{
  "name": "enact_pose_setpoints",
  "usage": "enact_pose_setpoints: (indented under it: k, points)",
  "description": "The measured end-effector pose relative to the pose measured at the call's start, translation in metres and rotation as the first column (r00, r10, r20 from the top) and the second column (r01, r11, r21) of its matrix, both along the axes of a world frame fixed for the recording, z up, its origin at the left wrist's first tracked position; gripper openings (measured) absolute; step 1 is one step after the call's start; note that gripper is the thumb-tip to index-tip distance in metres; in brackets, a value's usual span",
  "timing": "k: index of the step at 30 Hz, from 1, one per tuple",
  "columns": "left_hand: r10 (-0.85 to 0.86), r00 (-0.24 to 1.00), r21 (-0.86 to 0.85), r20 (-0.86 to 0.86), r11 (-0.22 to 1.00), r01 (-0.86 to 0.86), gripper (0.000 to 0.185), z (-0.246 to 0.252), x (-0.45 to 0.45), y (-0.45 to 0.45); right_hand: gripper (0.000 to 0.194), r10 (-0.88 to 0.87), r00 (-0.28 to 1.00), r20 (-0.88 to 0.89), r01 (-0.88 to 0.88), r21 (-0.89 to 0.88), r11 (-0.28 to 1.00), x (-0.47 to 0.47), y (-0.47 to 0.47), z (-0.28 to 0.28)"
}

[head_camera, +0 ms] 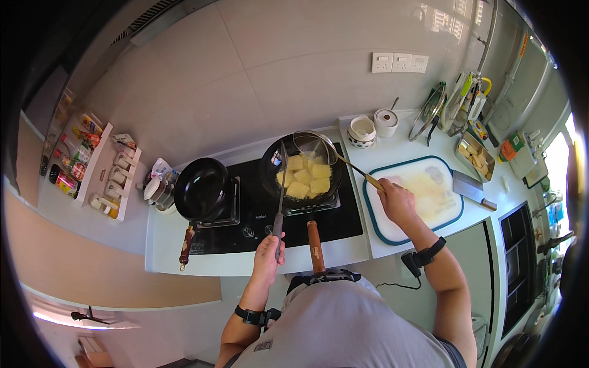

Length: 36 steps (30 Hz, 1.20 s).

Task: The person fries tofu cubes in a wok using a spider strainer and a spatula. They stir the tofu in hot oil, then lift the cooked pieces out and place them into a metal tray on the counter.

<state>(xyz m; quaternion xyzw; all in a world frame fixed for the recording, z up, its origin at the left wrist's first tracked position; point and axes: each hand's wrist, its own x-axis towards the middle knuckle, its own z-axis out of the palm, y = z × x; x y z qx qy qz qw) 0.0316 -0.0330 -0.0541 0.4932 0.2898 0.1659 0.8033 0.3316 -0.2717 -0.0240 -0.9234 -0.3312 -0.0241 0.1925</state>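
Note:
My left hand grips the dark handle of a long metal utensil, whose tip reaches over the left part of a black wok. In my right hand is the wooden handle of a wire-mesh skimmer; its basket hangs over the wok's upper right. Several pale yellow food pieces lie in bubbling oil, some partly hidden behind the skimmer. The wok's wooden handle points towards my body, between my two hands.
A black frying pan stands on the hob's left burner. To the right are a cutting board, a cleaver and a metal tray of pale food pieces. White jars stand near the wall, and a sink lies at the far right.

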Motion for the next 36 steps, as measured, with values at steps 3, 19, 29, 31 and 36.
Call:
enact_pose_setpoints:
  k: [3,19,29,31,36]
  points:
    - [0.0,1.0,0.012,-0.013,1.0,0.0,0.03,-0.002,-0.002,0.0,0.021,-0.02,0.999,0.026,0.02,-0.002,1.0,-0.001,0.005,-0.01]
    - [0.011,1.0,0.022,-0.019,1.0,-0.011,0.031,-0.006,-0.012,0.003,0.019,0.034,0.999,0.023,-0.033,-0.034,0.999,-0.004,-0.017,0.017]
    - [-0.011,1.0,0.028,-0.016,1.0,0.011,0.03,-0.006,-0.012,0.004,0.023,0.0,0.997,-0.074,0.0,-0.001,1.0,-0.013,-0.015,0.013]
    - [-0.011,1.0,0.031,-0.018,0.999,0.012,0.031,-0.007,-0.013,0.005,0.023,-0.012,0.995,-0.103,0.014,0.013,1.0,-0.015,-0.014,0.01]
    - [-0.01,1.0,0.028,-0.021,1.0,0.01,0.032,-0.009,-0.016,0.005,0.026,-0.069,0.98,-0.189,0.068,-0.013,0.998,-0.025,-0.003,-0.001]
